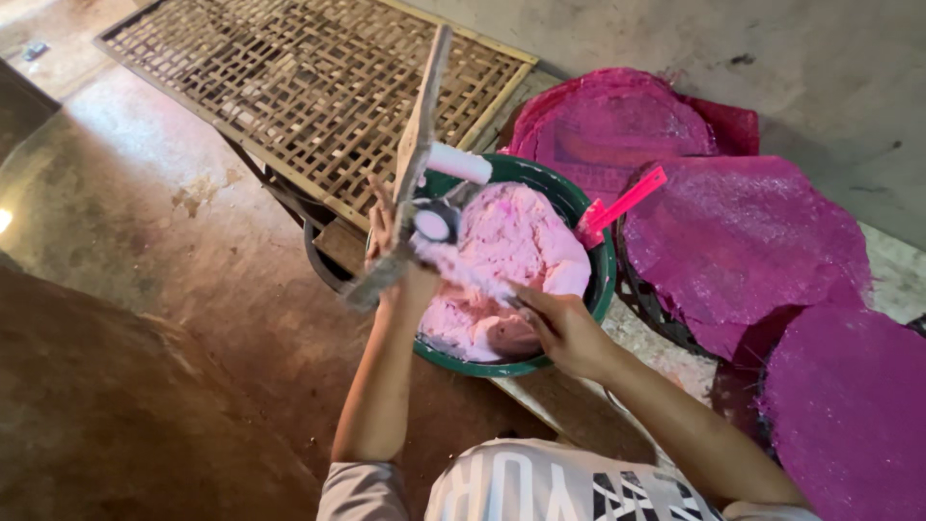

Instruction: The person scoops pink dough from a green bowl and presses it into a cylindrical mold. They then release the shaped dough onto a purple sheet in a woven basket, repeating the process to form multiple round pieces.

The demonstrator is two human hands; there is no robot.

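A green basin (596,289) holds a big lump of pink dough (516,246). My left hand (391,260) grips a long wooden press tool (418,145) with white cylinder parts (459,162), held upright over the basin's left rim. A strand of pink dough hangs from the tool toward my right hand (559,328). The right hand pinches that strand's lower end above the dough lump. A pink plastic scraper (622,205) leans on the basin's right rim.
A woven bamboo lattice tray (299,87) lies behind the basin. Several round magenta sheets (743,232) are stacked at the right, more of them at the back (608,121) and at the lower right (849,405). Brown floor spreads to the left.
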